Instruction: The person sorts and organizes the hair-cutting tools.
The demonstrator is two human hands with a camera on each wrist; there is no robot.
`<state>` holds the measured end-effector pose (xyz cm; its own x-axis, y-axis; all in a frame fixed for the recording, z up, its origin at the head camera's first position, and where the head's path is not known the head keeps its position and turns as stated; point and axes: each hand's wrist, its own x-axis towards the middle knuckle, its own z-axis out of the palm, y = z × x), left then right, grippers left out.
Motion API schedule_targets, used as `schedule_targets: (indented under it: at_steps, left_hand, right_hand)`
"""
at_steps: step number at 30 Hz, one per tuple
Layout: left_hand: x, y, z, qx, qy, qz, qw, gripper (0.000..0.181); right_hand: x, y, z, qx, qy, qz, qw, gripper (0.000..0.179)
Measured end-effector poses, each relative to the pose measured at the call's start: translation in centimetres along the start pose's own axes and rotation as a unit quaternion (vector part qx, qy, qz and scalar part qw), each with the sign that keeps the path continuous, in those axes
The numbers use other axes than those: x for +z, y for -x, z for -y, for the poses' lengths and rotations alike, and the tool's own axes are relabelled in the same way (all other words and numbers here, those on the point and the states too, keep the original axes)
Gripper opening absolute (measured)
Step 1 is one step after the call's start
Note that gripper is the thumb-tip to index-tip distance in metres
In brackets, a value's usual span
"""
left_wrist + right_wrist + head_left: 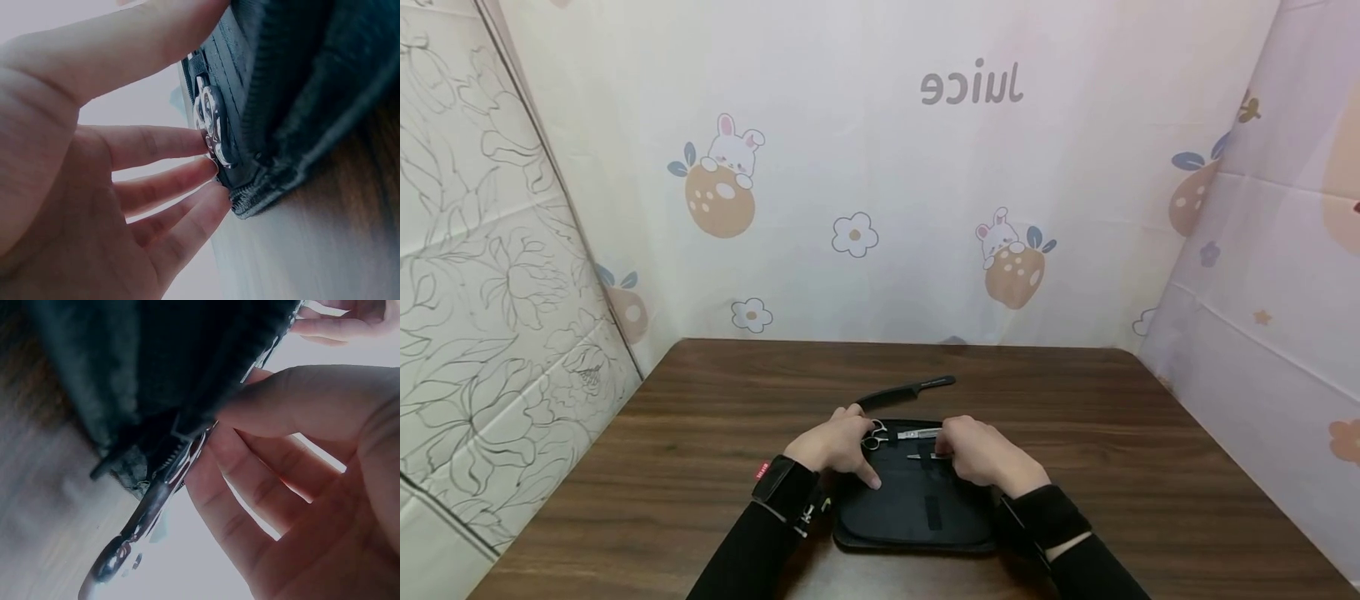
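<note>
A black zip case (917,508) lies on the table. Across its upper part lies a pair of silver scissors (919,433), ring handles to the left, passing under a small loop. Below, a second pair of scissors (913,457) shows a pointed tip, the rest mostly covered by my right hand (988,454). That hand pinches them at the case's right side; a shiny handle end (112,556) sticks out past the fingers in the right wrist view. My left hand (838,446) rests on the case's left edge, fingers fairly straight, fingertips (203,142) at the ring handles.
A black comb (895,395) with a handle lies just behind the case. The brown wooden table (730,400) extends around it. Printed cloth curtains (857,150) hang at the back and both sides. An elastic strap (933,512) sits low on the case.
</note>
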<state>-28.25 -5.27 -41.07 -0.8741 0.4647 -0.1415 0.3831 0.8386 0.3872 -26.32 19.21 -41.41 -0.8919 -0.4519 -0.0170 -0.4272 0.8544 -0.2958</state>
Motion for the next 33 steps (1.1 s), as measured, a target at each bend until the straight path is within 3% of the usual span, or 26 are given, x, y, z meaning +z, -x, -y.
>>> schedule_targets:
  at_steps: [12, 33]
  left_hand:
    - [-0.14, 0.11, -0.2, 0.0, -0.007, -0.006, 1.0, 0.086]
    - [0.09, 0.14, 0.03, -0.008, -0.005, -0.003, 1.0, 0.086]
  right_hand:
    - [-0.18, 0.01, 0.01, -0.019, -0.013, -0.005, 0.9997, 0.032]
    - [-0.53, 0.03, -0.06, 0.001, -0.034, 0.01, 0.9994, 0.027]
